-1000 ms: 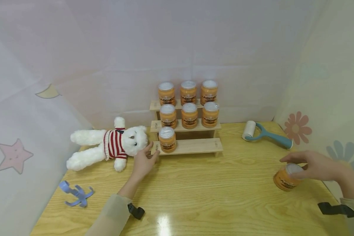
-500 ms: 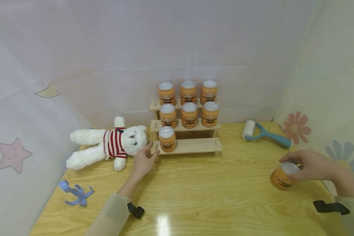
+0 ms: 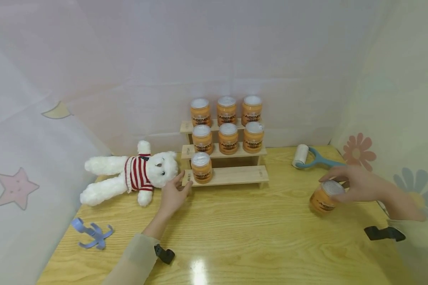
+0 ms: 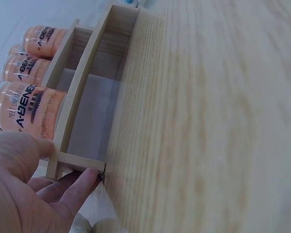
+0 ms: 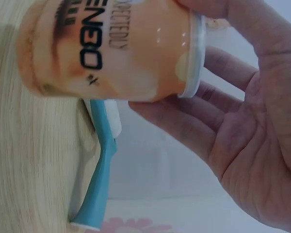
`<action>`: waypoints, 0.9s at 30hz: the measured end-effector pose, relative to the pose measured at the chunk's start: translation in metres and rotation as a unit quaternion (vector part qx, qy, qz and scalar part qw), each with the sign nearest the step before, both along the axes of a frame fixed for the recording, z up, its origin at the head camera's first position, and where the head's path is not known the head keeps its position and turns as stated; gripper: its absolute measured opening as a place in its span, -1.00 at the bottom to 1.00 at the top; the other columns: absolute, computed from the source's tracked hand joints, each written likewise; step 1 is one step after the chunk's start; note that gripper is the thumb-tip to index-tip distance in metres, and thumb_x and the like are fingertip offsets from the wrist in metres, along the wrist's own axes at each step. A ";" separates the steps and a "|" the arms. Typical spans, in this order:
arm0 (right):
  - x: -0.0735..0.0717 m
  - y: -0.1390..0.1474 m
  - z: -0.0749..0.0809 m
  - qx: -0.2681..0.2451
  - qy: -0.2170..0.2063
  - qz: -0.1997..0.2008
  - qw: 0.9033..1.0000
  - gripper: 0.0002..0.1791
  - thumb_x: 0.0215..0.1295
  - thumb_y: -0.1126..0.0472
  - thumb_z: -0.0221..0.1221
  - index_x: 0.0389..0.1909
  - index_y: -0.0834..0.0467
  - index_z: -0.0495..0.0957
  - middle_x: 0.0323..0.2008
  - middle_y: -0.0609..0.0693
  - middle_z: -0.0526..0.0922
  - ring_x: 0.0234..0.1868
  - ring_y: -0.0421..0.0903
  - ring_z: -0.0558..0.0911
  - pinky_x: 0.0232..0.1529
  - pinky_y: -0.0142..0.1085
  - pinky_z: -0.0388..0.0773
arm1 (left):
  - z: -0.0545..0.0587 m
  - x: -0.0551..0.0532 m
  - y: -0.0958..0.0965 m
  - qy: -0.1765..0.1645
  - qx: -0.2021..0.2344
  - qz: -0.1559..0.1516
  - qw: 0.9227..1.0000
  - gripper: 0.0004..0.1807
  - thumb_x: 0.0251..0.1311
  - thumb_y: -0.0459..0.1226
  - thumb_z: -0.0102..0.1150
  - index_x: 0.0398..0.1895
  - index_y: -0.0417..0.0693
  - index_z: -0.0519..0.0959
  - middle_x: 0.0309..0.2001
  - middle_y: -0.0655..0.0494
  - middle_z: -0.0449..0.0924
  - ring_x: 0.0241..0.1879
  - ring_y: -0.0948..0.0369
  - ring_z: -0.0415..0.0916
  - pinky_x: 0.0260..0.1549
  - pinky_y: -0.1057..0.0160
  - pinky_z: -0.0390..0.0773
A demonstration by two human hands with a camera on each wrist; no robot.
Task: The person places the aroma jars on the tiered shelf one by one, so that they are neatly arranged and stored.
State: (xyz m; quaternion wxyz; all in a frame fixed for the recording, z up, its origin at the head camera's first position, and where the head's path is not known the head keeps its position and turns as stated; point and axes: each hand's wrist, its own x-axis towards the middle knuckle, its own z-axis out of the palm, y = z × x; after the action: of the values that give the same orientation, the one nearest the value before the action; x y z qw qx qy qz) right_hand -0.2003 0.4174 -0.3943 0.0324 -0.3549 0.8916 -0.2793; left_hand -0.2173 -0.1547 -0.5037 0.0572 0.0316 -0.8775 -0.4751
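Observation:
At the right of the head view my right hand grips an orange jar with a clear lid, slightly tilted. In the right wrist view the thumb and fingers hold that jar near its lid, and it seems just off the table. My left hand holds the left end of a three-step wooden shelf. The left wrist view has its thumb by the lowest board and its fingers against the end leg. One jar stands on the bottom step's left; the upper two steps bear several more.
A white plush bear in a striped sweater lies left of the shelf. Nearer stands a blue-purple hook rack. Behind my right hand lies a lint roller with a blue handle. Cloth walls enclose the wooden table.
My right hand has moved left and farther back with the jar, which looks lifted from the table. The left hand stays at the shelf's end.

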 end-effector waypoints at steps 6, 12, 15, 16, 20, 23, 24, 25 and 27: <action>-0.010 -0.024 0.005 -0.033 0.014 0.022 0.999 -0.51 0.12 0.39 0.55 0.10 0.11 0.73 -0.02 -0.07 0.78 -0.12 -0.39 0.73 -0.26 -0.43 0.76 | 0.000 0.000 0.000 0.000 -0.002 -0.001 1.000 -0.28 0.48 -0.05 0.31 0.59 -0.10 0.38 0.47 -0.25 0.47 0.07 -0.12 0.79 0.10 -0.04 0.76; -0.018 -0.052 0.009 -0.037 0.038 0.011 0.999 -0.52 0.11 0.35 0.57 0.08 0.06 0.74 -0.06 -0.10 0.80 -0.14 -0.35 0.79 -0.23 -0.42 0.77 | -0.001 -0.001 -0.001 0.007 0.002 0.001 1.000 -0.30 0.46 -0.08 0.33 0.57 -0.10 0.41 0.44 -0.26 0.50 0.06 -0.13 0.79 0.08 -0.06 0.77; -0.023 -0.066 0.007 -0.037 0.045 -0.004 0.998 -0.54 0.10 0.30 0.59 0.05 0.02 0.75 -0.08 -0.11 0.82 -0.17 -0.28 0.83 -0.23 -0.40 0.78 | -0.001 -0.001 -0.002 0.008 0.004 0.001 1.000 -0.30 0.47 -0.08 0.33 0.57 -0.10 0.40 0.41 -0.30 0.52 0.04 -0.12 0.80 0.06 -0.04 0.78; -0.024 -0.071 0.007 -0.039 0.045 -0.008 0.998 -0.55 0.11 0.28 0.59 0.04 0.01 0.75 -0.09 -0.11 0.82 -0.18 -0.26 0.84 -0.23 -0.39 0.79 | -0.001 -0.001 -0.001 0.006 0.004 0.002 1.000 -0.30 0.47 -0.08 0.33 0.58 -0.09 0.40 0.40 -0.31 0.52 0.04 -0.12 0.80 0.05 -0.02 0.79; -0.028 -0.090 0.005 -0.050 0.043 -0.013 0.998 -0.59 0.12 0.25 0.59 0.00 -0.01 0.73 -0.13 -0.15 0.83 -0.18 -0.22 0.84 -0.20 -0.35 0.80 | 0.000 0.000 -0.001 0.002 0.006 0.004 1.000 -0.29 0.46 -0.08 0.34 0.58 -0.10 0.39 0.38 -0.35 0.54 0.03 -0.11 0.81 0.01 0.00 0.80; -0.031 -0.103 0.004 -0.060 0.043 -0.014 0.997 -0.61 0.13 0.26 0.58 -0.02 -0.01 0.73 -0.16 -0.14 0.83 -0.19 -0.20 0.84 -0.18 -0.31 0.81 | 0.000 0.000 -0.001 -0.002 0.005 0.004 1.000 -0.28 0.46 -0.06 0.33 0.58 -0.09 0.39 0.37 -0.33 0.55 0.03 -0.11 0.81 0.02 0.00 0.80; -0.033 -0.106 0.003 -0.062 0.042 -0.016 0.997 -0.61 0.12 0.26 0.58 -0.03 -0.01 0.74 -0.16 -0.14 0.84 -0.20 -0.19 0.83 -0.19 -0.29 0.81 | 0.001 0.000 -0.001 -0.002 0.005 0.004 1.000 -0.28 0.46 -0.06 0.33 0.59 -0.09 0.39 0.36 -0.33 0.56 0.03 -0.11 0.81 0.03 -0.01 0.79; -0.034 -0.110 0.003 -0.065 0.041 -0.017 0.997 -0.62 0.12 0.26 0.58 -0.03 -0.01 0.74 -0.16 -0.13 0.84 -0.20 -0.19 0.83 -0.19 -0.27 0.81 | 0.000 0.000 -0.001 -0.001 0.003 0.004 1.000 -0.28 0.46 -0.06 0.33 0.58 -0.10 0.39 0.35 -0.33 0.57 0.03 -0.12 0.81 0.03 -0.02 0.79; -0.037 -0.117 0.002 -0.068 0.038 -0.018 0.997 -0.62 0.12 0.25 0.58 -0.04 -0.02 0.75 -0.17 -0.13 0.85 -0.20 -0.21 0.82 -0.20 -0.25 0.82 | 0.000 0.000 -0.001 0.004 0.000 0.005 1.000 -0.29 0.46 -0.07 0.33 0.58 -0.11 0.40 0.34 -0.33 0.58 0.02 -0.12 0.81 0.05 -0.03 0.78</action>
State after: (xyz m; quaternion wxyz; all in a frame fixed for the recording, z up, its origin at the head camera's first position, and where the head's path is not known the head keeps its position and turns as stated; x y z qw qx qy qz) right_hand -0.2368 0.3003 -0.3923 -0.0301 -0.3507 0.8775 -0.3259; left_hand -0.2170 -0.1555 -0.5035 0.0633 0.0337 -0.8773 -0.4746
